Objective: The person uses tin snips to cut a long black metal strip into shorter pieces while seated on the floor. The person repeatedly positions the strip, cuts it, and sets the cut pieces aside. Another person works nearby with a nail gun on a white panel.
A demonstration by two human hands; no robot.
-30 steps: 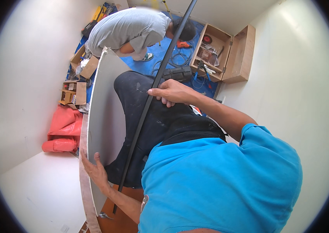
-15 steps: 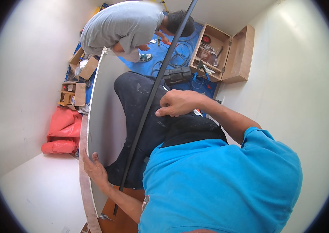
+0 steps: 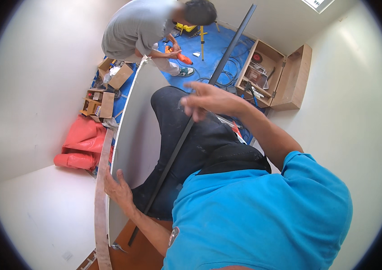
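My left hand (image 3: pixel 119 192) rests against the edge of a white panel (image 3: pixel 138 101) standing beside my leg. Its fingers are straight and its thumb is apart. Over my dark trousers hovers my right hand (image 3: pixel 211 101), smeared by motion, with the forefinger stretched out and the other fingers loosely bent; nothing shows in it. A long black bar (image 3: pixel 168 166) runs slantwise across my legs, passing below that hand. I cannot tell whether the hand touches it. To the far left a person (image 3: pixel 139 31) in a grey shirt bends over, holding an orange power tool (image 3: pixel 184 58).
An open wooden box (image 3: pixel 270 51) with tools stands at the far right, on blue sheeting (image 3: pixel 195 71). Cardboard boxes (image 3: pixel 105 105) and a red plastic bundle (image 3: pixel 80 143) lie beyond the panel. A yellow-legged stand (image 3: pixel 202 42) is at the back. White walls flank both sides.
My right hand has lifted slightly and stretched out its forefinger. The other person has raised their upper body, and the orange tool shows more clearly. The whole view has shifted.
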